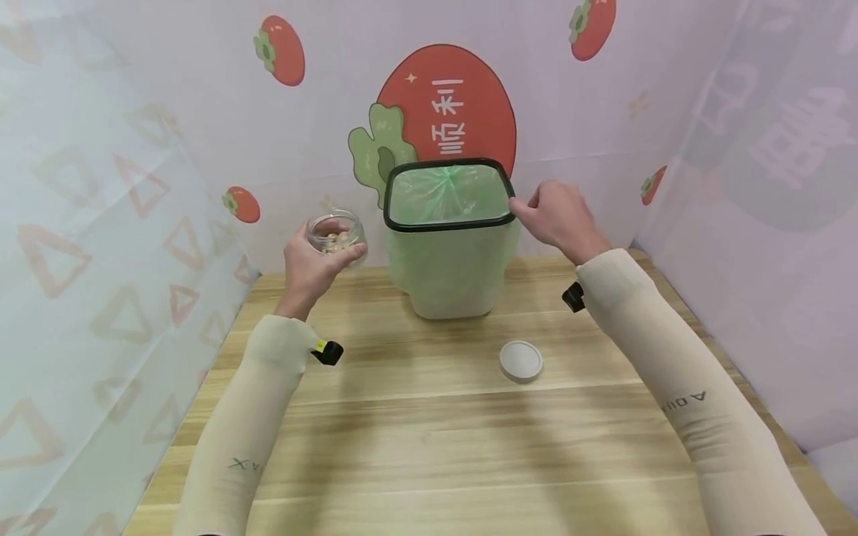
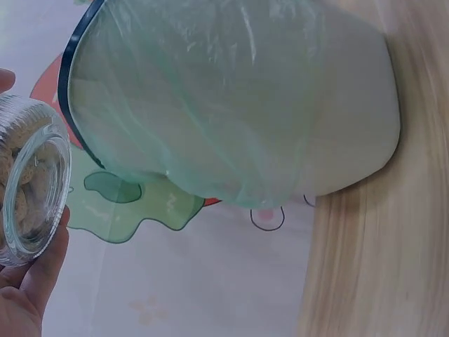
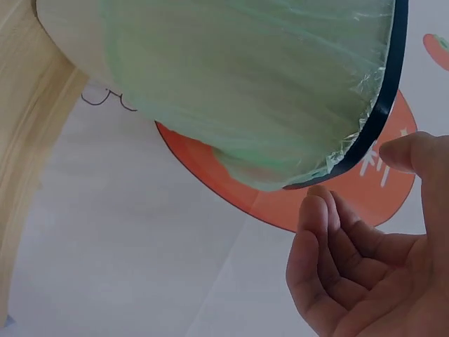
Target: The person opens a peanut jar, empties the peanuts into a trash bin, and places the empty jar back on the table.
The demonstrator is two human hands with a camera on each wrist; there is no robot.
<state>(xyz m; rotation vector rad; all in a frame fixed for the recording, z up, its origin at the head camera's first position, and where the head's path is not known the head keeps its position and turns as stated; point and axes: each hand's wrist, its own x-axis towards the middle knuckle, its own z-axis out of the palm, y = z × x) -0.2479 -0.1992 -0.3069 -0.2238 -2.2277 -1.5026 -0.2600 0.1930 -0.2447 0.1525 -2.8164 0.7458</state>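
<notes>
My left hand (image 1: 310, 269) grips a clear, lidless glass jar (image 1: 354, 237) with its mouth tilted up. Several small, round tan pieces (image 2: 19, 205) lie inside the jar; their kind is unclear. To the right of the jar stands a pale bin (image 1: 452, 286) lined with a thin green bag (image 1: 418, 195) under a black rim ring (image 1: 445, 226). Beside the rim's right side is my right hand (image 1: 561, 217), its fingers loosely bent and its thumb apart from them in the right wrist view. Its fingertips (image 3: 319, 203) are close to the ring; contact cannot be told.
A round whitish lid (image 1: 520, 360) lies flat on the wooden table (image 1: 415, 447), in front of the bin and to its right. Behind the bin hangs a pale cloth (image 1: 322, 126) with red fruit prints. Similar cloth walls flank both sides of the table.
</notes>
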